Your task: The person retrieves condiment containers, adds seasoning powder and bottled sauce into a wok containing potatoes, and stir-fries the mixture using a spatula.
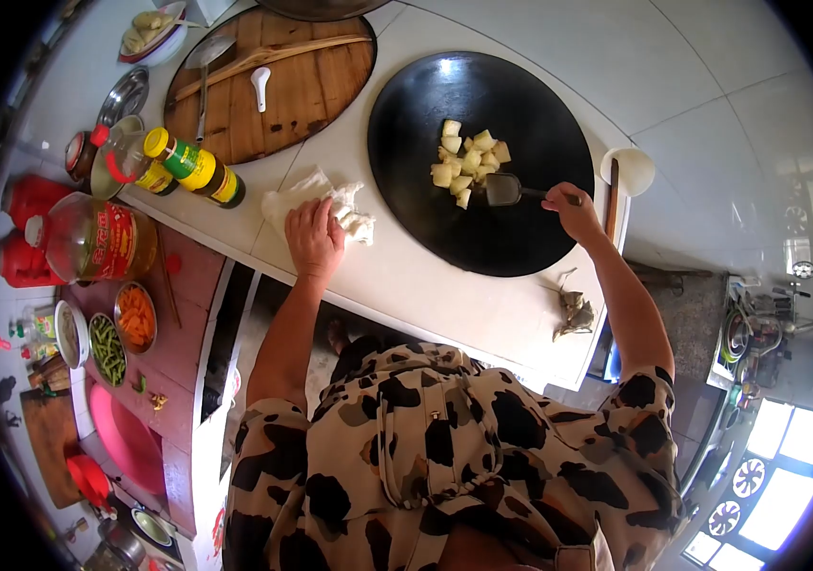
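Pale chunks point(468, 164) sit in the black wok point(482, 243), upper centre of the frame, with the spatula point(503, 189) at their lower right. The right forearm angles up and leftward, its hand point(573, 211) wrapped round the handle. Left of centre, the left hand point(315, 243) lies palm-down on a crumpled cloth point(289, 197) — gripping or merely resting, I can't tell.

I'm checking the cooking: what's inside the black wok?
In the wok lie pale cut chunks; the spatula has its blade at their edge and its handle in the right hand. The surface directly beneath chunks and blade is covered, so unseen.
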Demonstrator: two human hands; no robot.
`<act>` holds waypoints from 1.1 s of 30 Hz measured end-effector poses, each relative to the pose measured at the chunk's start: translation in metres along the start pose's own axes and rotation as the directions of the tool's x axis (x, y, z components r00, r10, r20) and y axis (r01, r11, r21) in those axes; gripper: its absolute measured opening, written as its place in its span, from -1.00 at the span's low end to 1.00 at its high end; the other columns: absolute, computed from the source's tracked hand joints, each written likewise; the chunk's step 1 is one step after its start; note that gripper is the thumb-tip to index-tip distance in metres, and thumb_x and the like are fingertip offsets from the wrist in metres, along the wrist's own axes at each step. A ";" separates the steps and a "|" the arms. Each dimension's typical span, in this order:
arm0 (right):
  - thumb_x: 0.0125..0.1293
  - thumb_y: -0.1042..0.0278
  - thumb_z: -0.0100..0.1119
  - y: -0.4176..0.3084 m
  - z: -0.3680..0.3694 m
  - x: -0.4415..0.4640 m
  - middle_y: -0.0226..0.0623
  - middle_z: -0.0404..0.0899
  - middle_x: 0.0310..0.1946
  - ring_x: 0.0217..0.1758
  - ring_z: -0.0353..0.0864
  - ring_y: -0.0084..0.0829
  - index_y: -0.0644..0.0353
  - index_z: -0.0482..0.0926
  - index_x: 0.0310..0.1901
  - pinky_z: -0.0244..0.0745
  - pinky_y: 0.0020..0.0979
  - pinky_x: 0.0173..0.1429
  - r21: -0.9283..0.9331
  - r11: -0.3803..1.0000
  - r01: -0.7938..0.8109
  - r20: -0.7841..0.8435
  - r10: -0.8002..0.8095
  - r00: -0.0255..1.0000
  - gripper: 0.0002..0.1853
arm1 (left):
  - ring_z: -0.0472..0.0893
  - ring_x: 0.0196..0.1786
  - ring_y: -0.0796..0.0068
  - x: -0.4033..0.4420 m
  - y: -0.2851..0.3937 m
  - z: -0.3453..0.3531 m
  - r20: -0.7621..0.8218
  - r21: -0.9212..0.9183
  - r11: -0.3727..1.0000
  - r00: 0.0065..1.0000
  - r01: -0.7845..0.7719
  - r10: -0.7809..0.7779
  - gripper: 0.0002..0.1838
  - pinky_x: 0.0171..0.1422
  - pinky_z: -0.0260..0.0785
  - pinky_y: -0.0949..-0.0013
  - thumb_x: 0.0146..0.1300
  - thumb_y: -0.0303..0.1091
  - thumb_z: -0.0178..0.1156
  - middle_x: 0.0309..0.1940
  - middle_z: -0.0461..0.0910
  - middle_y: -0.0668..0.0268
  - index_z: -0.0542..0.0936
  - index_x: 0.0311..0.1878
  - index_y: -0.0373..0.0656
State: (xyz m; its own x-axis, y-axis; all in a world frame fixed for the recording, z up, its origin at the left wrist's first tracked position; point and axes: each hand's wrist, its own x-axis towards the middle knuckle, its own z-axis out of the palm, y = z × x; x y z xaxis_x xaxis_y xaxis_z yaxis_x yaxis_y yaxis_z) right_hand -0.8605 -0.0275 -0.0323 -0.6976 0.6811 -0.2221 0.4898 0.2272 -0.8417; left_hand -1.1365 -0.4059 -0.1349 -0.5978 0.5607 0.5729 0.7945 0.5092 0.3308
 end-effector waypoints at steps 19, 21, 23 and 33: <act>0.03 0.48 0.34 -0.069 0.007 -0.030 -0.29 0.51 0.08 0.12 0.55 -0.14 0.08 0.53 -0.21 0.46 -0.26 0.28 -0.548 0.028 0.836 0.824 -0.155 0.545 -0.73 | 0.50 0.09 0.16 -0.005 -0.004 0.004 0.028 0.026 0.999 0.999 0.029 -0.030 -0.62 0.32 0.23 0.00 0.12 -0.32 0.17 -0.02 0.57 0.21 0.55 0.05 -0.07; 0.03 0.48 0.33 -0.071 -0.005 -0.037 -0.31 0.51 0.09 0.08 0.56 -0.16 0.07 0.53 -0.23 0.47 -0.27 0.25 -0.562 0.050 0.826 0.823 -0.072 0.564 -0.75 | 0.50 0.09 0.17 -0.005 -0.004 0.007 0.027 0.013 0.999 0.999 0.029 -0.030 -0.62 0.32 0.23 0.01 0.12 -0.32 0.17 -0.03 0.57 0.21 0.55 0.05 -0.07; 0.06 0.49 0.32 -0.059 -0.012 -0.036 -0.32 0.54 0.06 0.04 0.57 -0.18 0.06 0.55 -0.22 0.49 -0.26 0.18 -0.616 0.124 0.778 0.779 -0.048 0.625 -0.77 | 0.50 0.08 0.17 -0.006 -0.005 0.007 0.026 0.016 1.000 0.999 0.025 -0.026 -0.62 0.32 0.23 0.02 0.12 -0.32 0.17 -0.04 0.57 0.21 0.55 0.05 -0.07; 0.24 0.43 0.17 -0.066 0.023 -0.022 -0.29 0.63 0.03 0.00 0.61 -0.23 0.00 0.60 -0.18 0.54 -0.24 0.04 -0.635 0.318 0.704 0.624 -0.326 0.710 -0.86 | 0.51 0.06 0.17 -0.005 -0.003 0.005 -0.007 0.011 1.000 1.000 0.008 -0.008 -0.63 0.30 0.24 0.03 0.10 -0.34 0.18 -0.07 0.57 0.22 0.57 0.03 -0.08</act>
State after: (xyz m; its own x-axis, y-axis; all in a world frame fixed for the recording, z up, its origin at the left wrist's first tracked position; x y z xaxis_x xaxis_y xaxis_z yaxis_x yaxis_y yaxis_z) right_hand -0.8897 -0.0734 0.0172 -0.9813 -0.0245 -0.1907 -0.0033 0.9938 -0.1109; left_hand -1.1370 -0.4072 -0.1422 -0.6031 0.5525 0.5753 0.7887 0.5205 0.3270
